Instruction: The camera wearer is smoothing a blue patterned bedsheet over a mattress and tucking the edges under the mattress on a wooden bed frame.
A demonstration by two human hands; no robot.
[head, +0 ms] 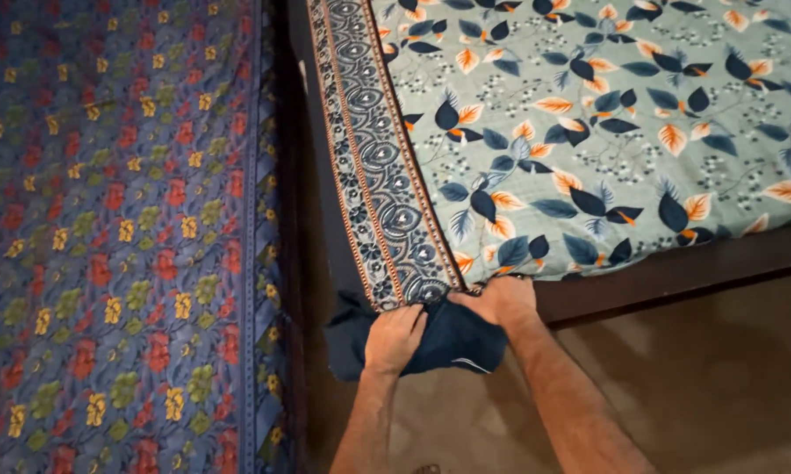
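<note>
Far to the left of both hands lies a blue cloth (115, 237) patterned with red and yellow flowers. The left hand (394, 337) presses down with curled fingers on a dark blue fabric (453, 344) hanging at the bed corner, gripping it. Just above it runs the paisley border (373, 158) of a leaf-print bedsheet (606, 123). The right hand (499, 301) clutches the sheet's corner, just beside the left. Right of it lies the brown floor (711, 377).
</note>
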